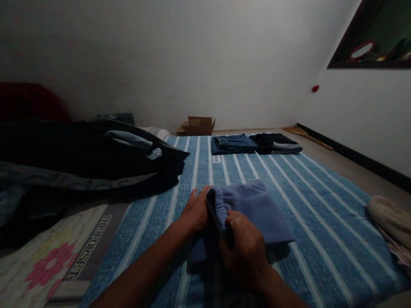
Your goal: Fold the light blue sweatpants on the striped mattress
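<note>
A light blue fleece garment [257,209] with an elastic waistband lies partly folded on a blue striped mat [321,205]. My right hand [245,250] grips the waistband end from the near side and holds the fold up. My left hand [195,209] rests flat against the garment's left edge, fingers spread along the cloth.
A heap of dark clothes [96,154] fills the left. Folded jeans [233,143] and a folded dark garment [276,143] lie at the mat's far end. A cardboard box [199,126] sits by the wall. A pale bundle [390,220] is at the right edge.
</note>
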A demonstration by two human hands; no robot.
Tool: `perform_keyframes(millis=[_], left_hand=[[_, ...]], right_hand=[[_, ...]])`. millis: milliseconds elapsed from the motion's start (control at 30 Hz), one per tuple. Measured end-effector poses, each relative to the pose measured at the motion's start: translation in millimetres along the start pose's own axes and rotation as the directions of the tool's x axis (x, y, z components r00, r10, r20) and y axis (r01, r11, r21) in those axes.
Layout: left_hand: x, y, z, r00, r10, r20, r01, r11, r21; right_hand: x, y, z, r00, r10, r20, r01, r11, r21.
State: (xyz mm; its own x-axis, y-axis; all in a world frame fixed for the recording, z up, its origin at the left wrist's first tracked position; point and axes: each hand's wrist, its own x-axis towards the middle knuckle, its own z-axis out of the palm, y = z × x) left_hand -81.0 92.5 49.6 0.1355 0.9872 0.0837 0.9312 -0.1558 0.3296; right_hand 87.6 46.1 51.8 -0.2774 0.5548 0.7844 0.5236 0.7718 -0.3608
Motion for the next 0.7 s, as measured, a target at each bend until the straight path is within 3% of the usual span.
perform_keyframes(millis=[100, 200, 433, 700], left_hand=[[-14, -19, -5.3, 0.999, -0.041, 0.005, 0.04, 0.997, 0.065], [-25, -30, 3.2, 0.992, -0.113, -0.057, 0.113, 0.994, -0.012], [-30, -23, 26.4, 0.96, -0.239, -0.149, 0.203, 0.953, -0.223], [-32, -25, 34.9, 0.916, -0.307, -0.258, 0.197, 0.904, -0.379]], right_hand=[[-13, 1, 12, 0.998, -0.006, 0.07, 0.009, 0.999, -0.045], [-22, 2, 21, 0.994, -0.039, 0.105, 0.049, 0.994, -0.094], [-8, -4, 19, 0.997, -0.055, 0.054, 0.06, 0.993, -0.1], [-10, -8, 34, 0.99, -0.067, 0.124, 0.084, 0.987, -0.137]])
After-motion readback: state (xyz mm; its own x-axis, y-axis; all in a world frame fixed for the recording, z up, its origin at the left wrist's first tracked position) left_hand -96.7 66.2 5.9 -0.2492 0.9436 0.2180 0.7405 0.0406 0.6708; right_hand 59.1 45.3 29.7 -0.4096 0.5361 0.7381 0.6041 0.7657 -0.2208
